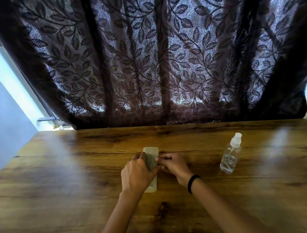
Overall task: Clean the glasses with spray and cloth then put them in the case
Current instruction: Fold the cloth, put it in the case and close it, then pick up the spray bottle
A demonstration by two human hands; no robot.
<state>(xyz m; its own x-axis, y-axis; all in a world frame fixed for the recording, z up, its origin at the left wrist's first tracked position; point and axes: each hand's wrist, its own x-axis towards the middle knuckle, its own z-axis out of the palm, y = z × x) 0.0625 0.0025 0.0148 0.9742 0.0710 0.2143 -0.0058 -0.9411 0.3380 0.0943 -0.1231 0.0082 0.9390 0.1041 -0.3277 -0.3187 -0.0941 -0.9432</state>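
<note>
Desk (59,177): one, brown wood grain with a glossy top; it carries everything below.
Case (152,151): one, pale and see-through. It lies flat near the middle of the desk, its long side running away from the person, and both ends show past the left hand.
Left hand (137,175): lies over the middle of the case. Its fingers (141,155) wrap the case's left edge and the thumb reaches to the right side, so it grips the case.
Right hand (172,164): just right of the case, with curled fingers whose tips meet the case's right edge. I cannot tell whether they pinch anything.
Dark shape (150,161): one grey-green patch at the case, between the two hands. I cannot tell whether it is the glasses or the cloth.
Spray bottle (230,157): one, clear with a white nozzle, standing to the right of the right hand and apart from it.
Wristband (193,182): one, black, on the right wrist.
Curtain (151,58): one, dark with a leaf pattern, hanging behind the desk's far edge.
</note>
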